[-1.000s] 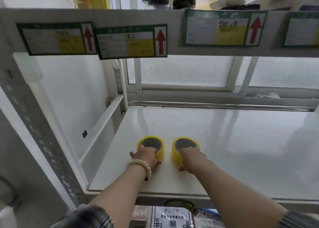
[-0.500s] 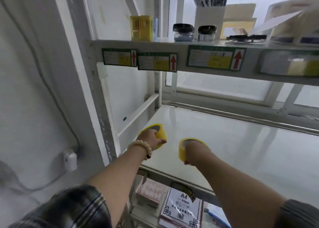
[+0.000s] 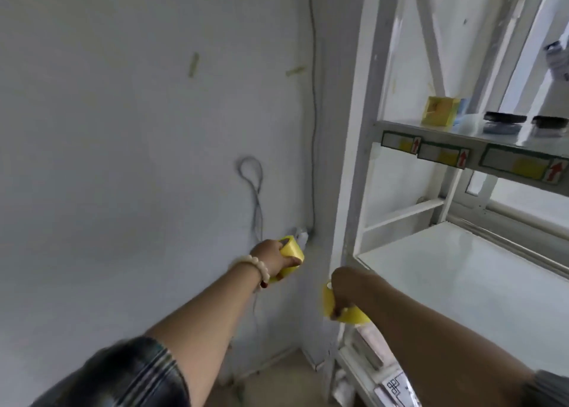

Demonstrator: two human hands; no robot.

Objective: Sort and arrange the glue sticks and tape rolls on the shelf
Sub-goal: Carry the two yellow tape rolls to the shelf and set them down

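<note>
The left hand [image 3: 271, 254], with a cream bead bracelet [image 3: 255, 265] at its wrist, is curled round a yellow plastic tape roll [image 3: 291, 252] in mid-air, close to the wall. Just at its 1 o'clock sit a white wall plug [image 3: 300, 235] and a thin grey hanging cable [image 3: 255, 191]. A careless swing could knock the plug or snag the cable.

At 4 o'clock from that roll, the right hand [image 3: 341, 286] grips a second yellow tape roll [image 3: 348, 312] from above, low and outside the rack. Most of this roll is hidden under the fingers, so the hold looks shallow. It might slip and drop towards the papers below.

The white metal shelf upright [image 3: 354, 160] stands at 12 o'clock from the right hand. Either roll could clip it going in to the glossy white shelf board [image 3: 462, 277], which lies at 2 o'clock.

A roll has no true long axis, so its hole axis stands in. The left roll is tilted, with its open face turned up towards about 11 o'clock. The right roll seems to stand on edge with a flat face towards 9 o'clock, though blur leaves that uncertain.
</note>
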